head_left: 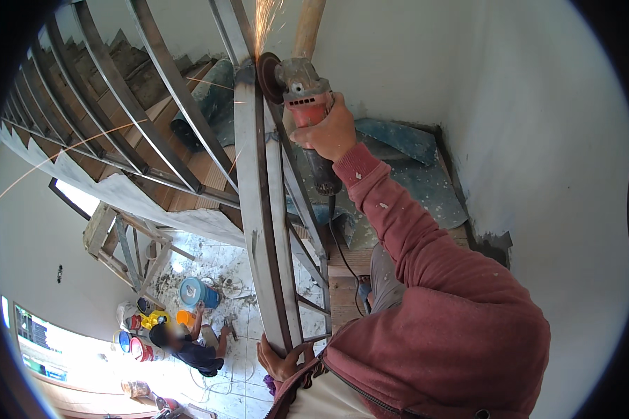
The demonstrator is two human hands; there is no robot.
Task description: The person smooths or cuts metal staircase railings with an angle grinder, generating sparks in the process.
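Note:
My right hand (332,131) is wrapped round the red body of an angle grinder (307,101), whose black cord hangs down past the steps. The grinder's disc (270,78) meets a darkened weld joint on the steel handrail (256,202), and orange sparks (264,24) spray upward from there. Lower down, my left hand (281,362) grips the near end of the same handrail, fingers over its left side and thumb across it.
Steel balusters (105,70) line the curved wooden stairs at left. Blue-green sheeting (416,188) covers the landing beside the white wall. On the tiled floor below, another person (199,353) crouches near a blue bucket (204,293) and other pails. A wooden trestle (129,244) stands behind.

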